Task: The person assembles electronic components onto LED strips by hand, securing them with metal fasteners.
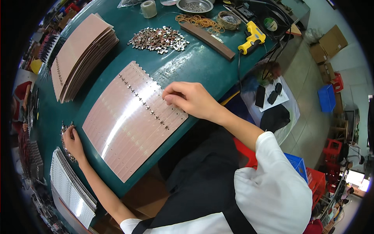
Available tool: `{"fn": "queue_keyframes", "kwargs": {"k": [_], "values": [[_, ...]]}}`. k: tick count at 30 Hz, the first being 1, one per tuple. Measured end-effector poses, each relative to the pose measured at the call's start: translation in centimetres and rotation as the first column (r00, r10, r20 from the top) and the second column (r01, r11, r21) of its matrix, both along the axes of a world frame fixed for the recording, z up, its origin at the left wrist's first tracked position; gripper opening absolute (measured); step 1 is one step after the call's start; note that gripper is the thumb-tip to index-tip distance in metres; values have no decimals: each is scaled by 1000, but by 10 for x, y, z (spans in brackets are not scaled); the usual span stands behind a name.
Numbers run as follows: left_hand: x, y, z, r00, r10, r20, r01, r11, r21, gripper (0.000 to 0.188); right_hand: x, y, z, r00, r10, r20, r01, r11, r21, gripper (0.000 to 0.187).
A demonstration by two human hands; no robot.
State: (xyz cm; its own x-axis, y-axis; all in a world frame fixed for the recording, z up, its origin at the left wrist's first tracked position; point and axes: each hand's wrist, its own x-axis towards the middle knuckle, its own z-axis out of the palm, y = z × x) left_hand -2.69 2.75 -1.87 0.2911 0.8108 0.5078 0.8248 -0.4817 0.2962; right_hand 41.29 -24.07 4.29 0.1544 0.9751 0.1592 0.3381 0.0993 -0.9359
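Note:
A large pinkish-brown panel (120,124), scored into strips, lies flat on the green table before me. A row of small metal clips (141,100) runs along it near its notched far-right edge. Over that edge my right hand (193,99) is closed in a pinch, thumb against forefinger; whatever sits between the fingertips is too small to make out. To the left of the panel, my left hand (73,143) reaches into a small pile of metal pieces (67,152). Its fingers curl together there, and the hand partly hides the pile and anything gripped.
Behind the panel lies a heap of metal clips (159,39). A stack of similar panels (82,54) stands back left, white panels (72,187) near left. Farther right are a brown bar (208,40), rubber bands (200,23), a yellow glue gun (253,38) and a metal bowl (194,7).

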Motion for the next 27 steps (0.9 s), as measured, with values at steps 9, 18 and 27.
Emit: {"fn": "queue_keyframes", "kwargs": {"k": [9, 18, 27], "values": [[21, -14, 13, 999, -40, -7, 41, 995, 94, 13, -7, -40, 5, 997, 75, -14, -76, 993, -88, 15], [17, -19, 14, 997, -12, 72, 7, 998, 66, 13, -31, -39, -4, 944, 108, 313, -143, 986, 89, 14], [20, -18, 14, 997, 7, 81, -12, 997, 71, 13, -29, -37, -8, 946, 134, 297, -146, 989, 21, 13]]}}
